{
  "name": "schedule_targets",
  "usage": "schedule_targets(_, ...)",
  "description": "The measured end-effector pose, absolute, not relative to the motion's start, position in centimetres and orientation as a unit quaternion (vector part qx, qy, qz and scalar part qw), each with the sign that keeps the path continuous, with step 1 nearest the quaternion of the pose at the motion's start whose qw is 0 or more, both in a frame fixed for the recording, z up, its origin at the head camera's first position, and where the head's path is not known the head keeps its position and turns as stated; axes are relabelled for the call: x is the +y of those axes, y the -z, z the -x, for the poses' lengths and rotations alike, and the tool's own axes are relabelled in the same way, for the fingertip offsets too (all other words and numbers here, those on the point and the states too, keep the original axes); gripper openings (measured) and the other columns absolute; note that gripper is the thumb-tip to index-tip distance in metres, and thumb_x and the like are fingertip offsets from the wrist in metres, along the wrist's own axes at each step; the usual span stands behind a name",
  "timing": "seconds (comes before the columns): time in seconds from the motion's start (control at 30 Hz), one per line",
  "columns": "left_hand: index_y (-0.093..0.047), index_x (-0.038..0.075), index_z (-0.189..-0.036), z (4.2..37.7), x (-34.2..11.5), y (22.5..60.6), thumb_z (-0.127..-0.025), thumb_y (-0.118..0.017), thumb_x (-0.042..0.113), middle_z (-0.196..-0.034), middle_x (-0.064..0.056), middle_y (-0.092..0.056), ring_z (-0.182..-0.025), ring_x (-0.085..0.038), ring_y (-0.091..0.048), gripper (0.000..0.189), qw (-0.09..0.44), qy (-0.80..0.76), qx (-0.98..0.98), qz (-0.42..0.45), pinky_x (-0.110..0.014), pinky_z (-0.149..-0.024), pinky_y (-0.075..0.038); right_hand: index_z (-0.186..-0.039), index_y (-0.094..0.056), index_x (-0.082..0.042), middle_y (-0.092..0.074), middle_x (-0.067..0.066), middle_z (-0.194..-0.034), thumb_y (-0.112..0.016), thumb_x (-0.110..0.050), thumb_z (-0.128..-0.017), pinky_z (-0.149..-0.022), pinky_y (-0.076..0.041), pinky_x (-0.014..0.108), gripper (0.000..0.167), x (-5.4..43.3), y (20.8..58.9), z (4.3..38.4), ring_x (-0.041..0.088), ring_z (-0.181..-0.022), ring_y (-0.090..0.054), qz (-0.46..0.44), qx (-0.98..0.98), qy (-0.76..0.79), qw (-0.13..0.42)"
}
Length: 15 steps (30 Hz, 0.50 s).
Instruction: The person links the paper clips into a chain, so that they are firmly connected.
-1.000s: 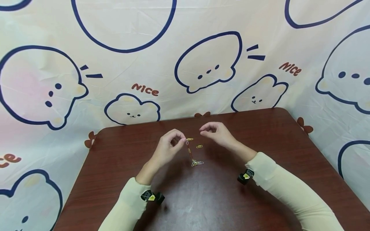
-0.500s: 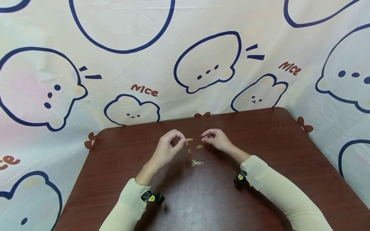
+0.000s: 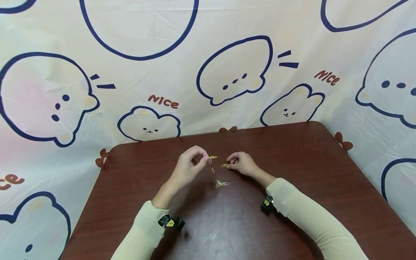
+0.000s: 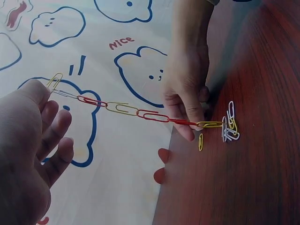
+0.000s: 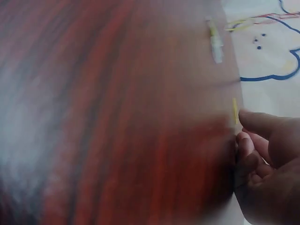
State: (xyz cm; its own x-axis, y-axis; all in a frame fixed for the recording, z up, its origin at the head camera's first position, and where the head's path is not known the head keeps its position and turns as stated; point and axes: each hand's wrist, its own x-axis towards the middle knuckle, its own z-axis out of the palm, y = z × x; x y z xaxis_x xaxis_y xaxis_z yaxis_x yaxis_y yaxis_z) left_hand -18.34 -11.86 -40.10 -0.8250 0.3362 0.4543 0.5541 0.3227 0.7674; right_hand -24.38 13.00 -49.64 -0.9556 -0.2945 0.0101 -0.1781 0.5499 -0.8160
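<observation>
My left hand (image 3: 191, 160) pinches the top of a chain of paper clips (image 4: 123, 108) between thumb and index finger. A yellow paper clip (image 4: 56, 80) sticks up at those fingertips, followed by white, red and yellow links. The chain slants down to a small heap of white and yellow clips (image 3: 220, 184) on the table. My right hand (image 3: 243, 164) is low over the table, thumb and fingertips right at the near end of a single yellow paper clip (image 3: 224, 165). In the right wrist view the thumb tip is beside that clip (image 5: 235, 110).
The dark red-brown wooden table (image 3: 279, 144) runs back to a cloth backdrop (image 3: 227, 32) printed with cartoon figures. Both forearms wear pale sleeves (image 3: 308, 209), with a small black camera (image 3: 267, 204) strapped at each wrist.
My right hand has come down and slightly toward me, its fingertips reaching the single yellow paper clip. The left hand has held the chain in place.
</observation>
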Motion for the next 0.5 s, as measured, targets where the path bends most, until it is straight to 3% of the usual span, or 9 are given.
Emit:
schedule_targets(0.23,-0.065,-0.002,-0.088,17.1,-11.4,38.1,-0.092,-0.066,-0.01,-0.088,-0.011,-0.063,-0.072,-0.018,-0.054,0.008,0.108,0.515,-0.803,0.279,-0.025,-0.065,-0.045,-0.096,-0.077,-0.009,-0.065,-0.003,-0.077,-0.084,-0.016,-0.083,-0.065,-0.047,0.03,0.016,12.3,49.6,24.0,0.011,-0.065,-0.057,0.125,0.904,0.407,0.049)
schedule_targets(0.5,-0.068,0.009,-0.09,18.5,-11.9,40.1,-0.094,-0.069,0.0,-0.089,0.0,-0.063,-0.075,-0.014,-0.056,0.009,0.11,0.518,-0.797,0.292,-0.024,-0.065,-0.046,-0.085,-0.077,-0.018,-0.063,-0.008,-0.073,-0.084,-0.023,-0.085,-0.061,-0.043,0.029,0.009,11.3,49.5,23.8,0.01,-0.066,-0.055,0.095,0.929,0.356,0.027)
